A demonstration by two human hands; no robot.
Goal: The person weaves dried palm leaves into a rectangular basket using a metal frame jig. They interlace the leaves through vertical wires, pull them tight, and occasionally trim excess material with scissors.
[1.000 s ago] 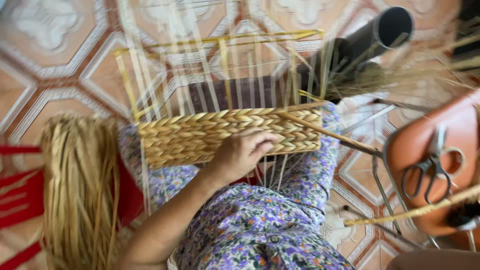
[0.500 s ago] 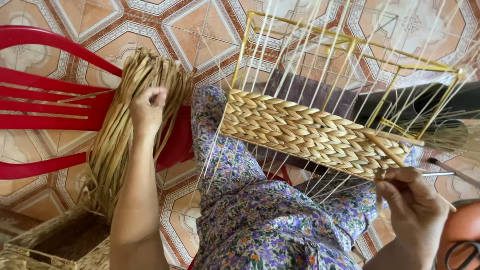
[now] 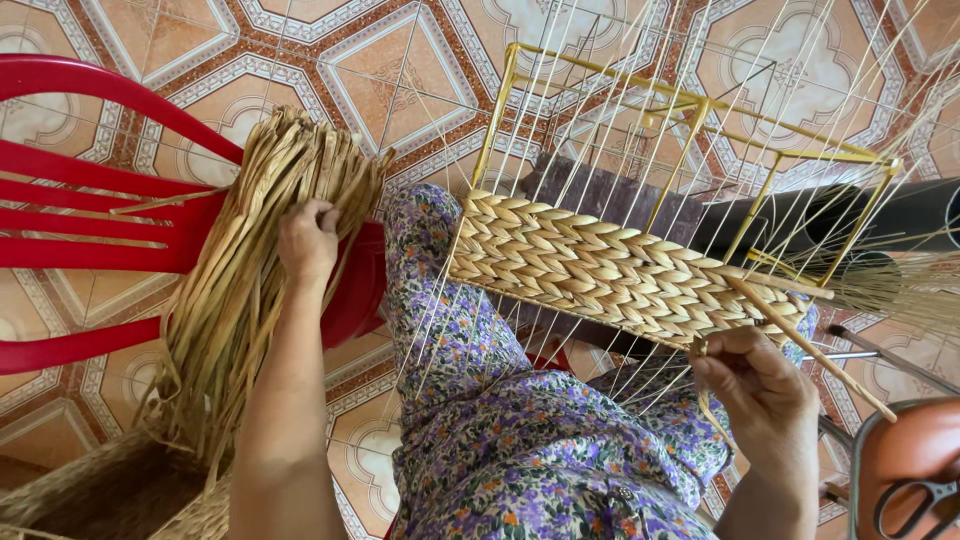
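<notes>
**Reaching for a strand while we hold the weave**

From the head camera, looking down over our lap in its flowered cloth (image 3: 520, 440), we have the half-woven basket (image 3: 610, 270) resting across our knees, its yellow wire frame (image 3: 690, 110) standing up so the pale upright strands run taut through it. Our left hand (image 3: 308, 240) lies out to the side on the bundle of dried fibre (image 3: 250, 290), which is draped over the seat of the red plastic chair (image 3: 90, 210) to keep it within arm's reach; the fingers curl into the strands, closed on a few of them as far as we can judge. Our right hand (image 3: 755, 375) sits at the basket's lower right edge, fingers pinched together on the loose end of a weaving strand (image 3: 800, 335), just touching the plaited band. Scissors (image 3: 915, 500) lie on an orange stool (image 3: 905, 450) at the right corner.
</notes>
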